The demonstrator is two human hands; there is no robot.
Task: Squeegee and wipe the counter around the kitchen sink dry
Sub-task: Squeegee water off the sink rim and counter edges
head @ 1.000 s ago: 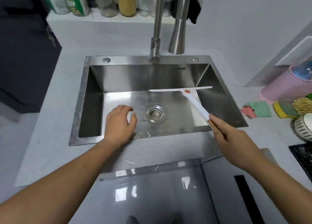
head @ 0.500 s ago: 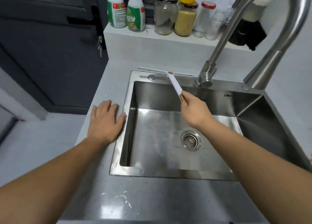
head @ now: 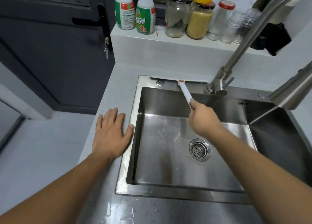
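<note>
behind sink (head: pixel 135 115), right hand (head: pixel 203 117) holds white squeegee (head: pixel 184 92).

on the ledge (head: pixel 168 43) ahead of me stand two green-labelled bottles (head: pixel 145 19), a black-lidded glass jar (head: pixel 178 16), a jar of yellowish grains (head: pixel 200 21) with a yellow cap, and a red-capped clear bottle (head: pixel 219 21). to my left is a dark door (head: pixel 50 55), with keys (head: pixel 106 50) hanging below its black handle (head: pixel 101 23).

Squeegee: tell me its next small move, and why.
Probably draw the squeegee into the sink: its blade lies along the back rim, left of the faucet base, and the right hand grips the handle. Any water there should then drop in.
</note>
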